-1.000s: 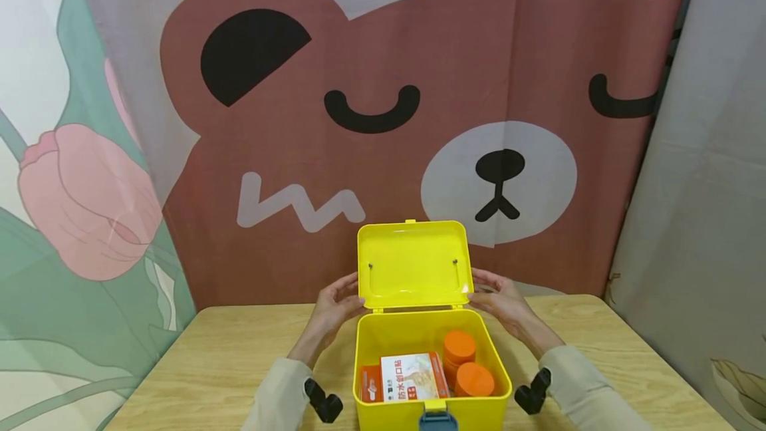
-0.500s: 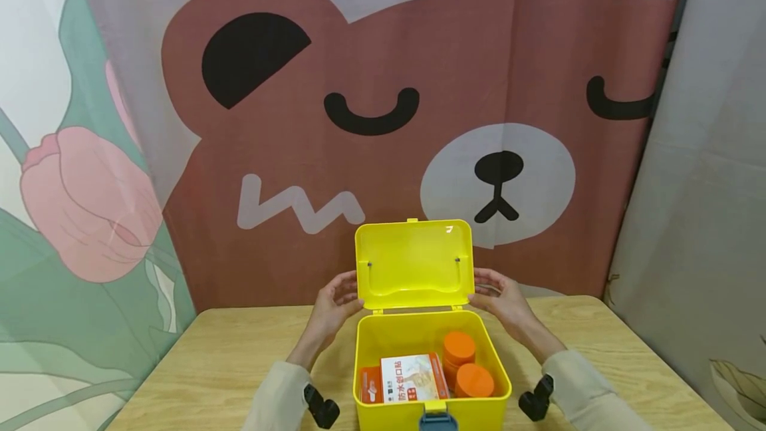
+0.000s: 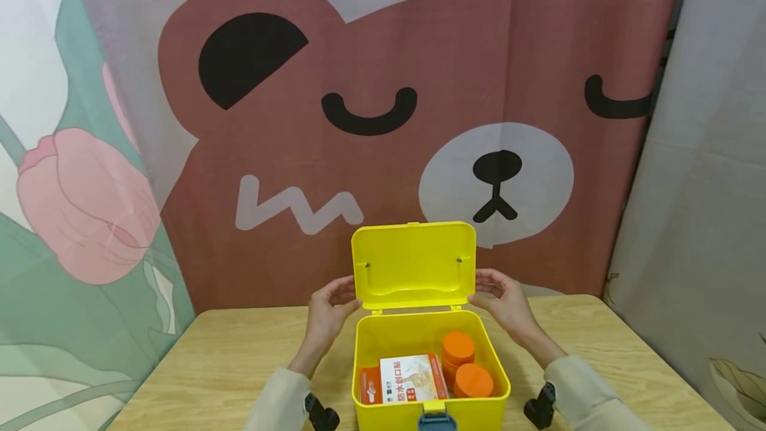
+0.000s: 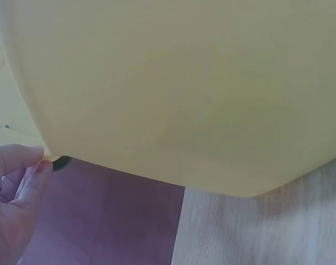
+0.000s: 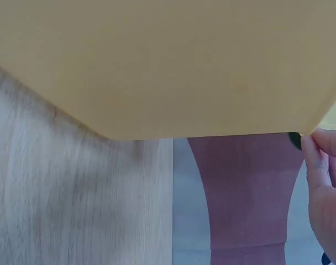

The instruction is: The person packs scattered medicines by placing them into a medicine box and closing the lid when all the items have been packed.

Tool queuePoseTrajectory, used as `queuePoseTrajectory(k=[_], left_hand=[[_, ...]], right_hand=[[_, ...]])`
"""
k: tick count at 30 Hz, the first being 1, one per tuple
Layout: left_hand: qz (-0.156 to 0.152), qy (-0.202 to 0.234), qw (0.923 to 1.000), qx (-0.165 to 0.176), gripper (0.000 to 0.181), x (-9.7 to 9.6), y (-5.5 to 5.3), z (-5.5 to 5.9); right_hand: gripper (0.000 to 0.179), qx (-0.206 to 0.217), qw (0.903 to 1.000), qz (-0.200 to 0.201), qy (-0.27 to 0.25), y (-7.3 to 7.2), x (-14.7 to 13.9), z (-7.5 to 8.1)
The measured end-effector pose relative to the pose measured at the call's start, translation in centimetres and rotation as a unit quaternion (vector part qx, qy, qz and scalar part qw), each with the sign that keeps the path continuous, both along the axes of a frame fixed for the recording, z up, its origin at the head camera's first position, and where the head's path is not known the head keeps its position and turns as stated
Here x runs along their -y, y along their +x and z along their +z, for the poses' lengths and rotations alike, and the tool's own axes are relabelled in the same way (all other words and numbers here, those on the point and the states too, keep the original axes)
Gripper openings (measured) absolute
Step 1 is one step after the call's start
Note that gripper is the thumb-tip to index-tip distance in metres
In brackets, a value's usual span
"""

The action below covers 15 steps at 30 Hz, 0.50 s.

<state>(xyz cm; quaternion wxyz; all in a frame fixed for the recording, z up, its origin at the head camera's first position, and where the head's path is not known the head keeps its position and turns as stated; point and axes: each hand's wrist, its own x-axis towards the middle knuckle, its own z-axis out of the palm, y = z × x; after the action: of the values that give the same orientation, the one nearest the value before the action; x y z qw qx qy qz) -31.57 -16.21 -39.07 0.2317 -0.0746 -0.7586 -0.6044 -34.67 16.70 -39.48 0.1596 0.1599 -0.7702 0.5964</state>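
A yellow plastic medicine box (image 3: 407,330) stands on the table with its hinged lid (image 3: 414,263) raised at the back. My left hand (image 3: 328,316) pinches the lid's left side between thumb and fingers near the hinge. On the other side, my right hand (image 3: 513,311) pinches the lid's right edge the same way. Inside the box lie a white-and-orange carton of adhesive bandages (image 3: 409,379), an orange packet (image 3: 370,386) and two orange-capped bottles (image 3: 458,349). Both wrist views are mostly filled by the box's outer wall (image 4: 173,94); the fingertips (image 5: 310,144) show at the rim.
A blue-grey latch (image 3: 437,422) hangs at the box's front. The light wooden table (image 3: 239,351) extends to both sides. Behind it hangs a curtain (image 3: 287,151) printed with a brown bear, and a floral curtain (image 3: 84,205) is on the left.
The lid has tilted a little toward me, its upper edge now looking wider. Both hands have kept hold of its sides and moved with it. The box and its contents have stayed put.
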Motion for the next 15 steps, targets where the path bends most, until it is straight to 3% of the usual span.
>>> queuePoseTrajectory(k=[8,15], left_hand=[[0.001,0.036,0.9992,-0.015,0.035,-0.2,0.4,-0.2],[-0.017,0.057,0.9981,-0.014,0.034,-0.3,1.4,-0.3]], right_hand=[[0.037,-0.033,0.9970,-0.044,0.055,0.8,0.1,0.1],[0.034,-0.060,0.9958,-0.034,0.060,2.0,-0.2,0.4]])
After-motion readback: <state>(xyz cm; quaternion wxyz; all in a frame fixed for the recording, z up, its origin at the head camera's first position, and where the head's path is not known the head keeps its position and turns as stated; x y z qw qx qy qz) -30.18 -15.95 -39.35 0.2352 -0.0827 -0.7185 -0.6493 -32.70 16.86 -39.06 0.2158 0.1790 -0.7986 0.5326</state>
